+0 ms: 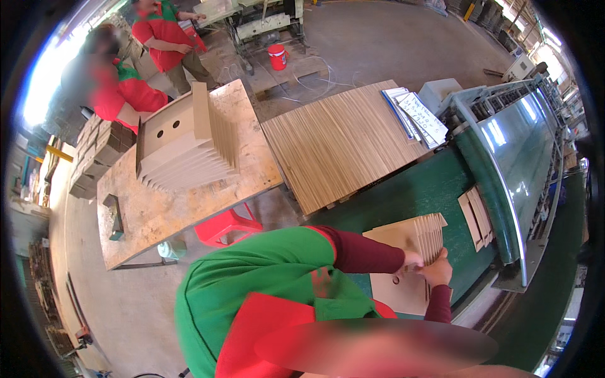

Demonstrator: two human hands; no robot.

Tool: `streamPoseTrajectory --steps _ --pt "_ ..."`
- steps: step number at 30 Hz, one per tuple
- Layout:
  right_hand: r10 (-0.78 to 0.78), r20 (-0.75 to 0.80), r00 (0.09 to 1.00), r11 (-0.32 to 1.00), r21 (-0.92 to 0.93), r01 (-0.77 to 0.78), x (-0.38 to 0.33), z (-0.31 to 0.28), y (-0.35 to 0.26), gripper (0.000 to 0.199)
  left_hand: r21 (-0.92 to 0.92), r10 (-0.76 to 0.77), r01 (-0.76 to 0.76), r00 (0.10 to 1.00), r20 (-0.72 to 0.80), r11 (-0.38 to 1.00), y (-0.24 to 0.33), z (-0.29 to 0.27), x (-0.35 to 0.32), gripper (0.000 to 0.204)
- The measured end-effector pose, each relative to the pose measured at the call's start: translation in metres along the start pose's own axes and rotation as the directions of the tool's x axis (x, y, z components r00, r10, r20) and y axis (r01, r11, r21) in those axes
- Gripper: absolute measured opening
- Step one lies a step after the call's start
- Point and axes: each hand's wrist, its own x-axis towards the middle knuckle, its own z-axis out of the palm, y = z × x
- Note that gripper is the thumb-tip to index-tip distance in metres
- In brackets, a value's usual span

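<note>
Cardboard stack (428, 238) in the grip of both hands (437, 271), handwritten white cards (423, 118) farther off

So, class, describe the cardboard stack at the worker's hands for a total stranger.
Find the large green roller at right, then the green surface beside it. There lies the fanned cardboard stack, bigger than the strips nearby, with left hand and right hand on it.

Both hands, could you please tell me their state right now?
Left hand: at the cardboard stack; grip cannot be told.
Right hand: curled there, grip unclear.
</note>
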Motion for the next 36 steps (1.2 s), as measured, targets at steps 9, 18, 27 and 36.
streamPoseTrajectory --steps 9,18,27,36 --pt "0.049 -0.039 0.998 0.978 0.205 -0.04 -0.009 0.009 -0.007 0.08 -0.186 0.228 -0.307 0.908 -0.351 0.933 -0.164 -0.189 -0.164 0.051" --pt "-0.02 -0.083 0.996 -0.12 0.99 0.08 -0.156 0.013 -0.192 0.058 0.839 0.465 -0.146 -0.776 -0.427 0.525 -0.36 -0.31 -0.553 0.014" --pt "-0.301 -0.368 0.88 -0.698 0.714 0.06 -0.263 -0.033 -0.631 0.052 0.381 0.363 -0.592 -0.156 -0.919 0.71 -0.329 -0.422 -0.681 0.046" --pt "-0.474 -0.097 0.875 -0.515 0.837 -0.186 -0.267 0.079 -0.75 0.058 0.179 0.335 -0.852 -0.005 -0.942 0.492 -0.359 -0.489 -0.615 0.015"
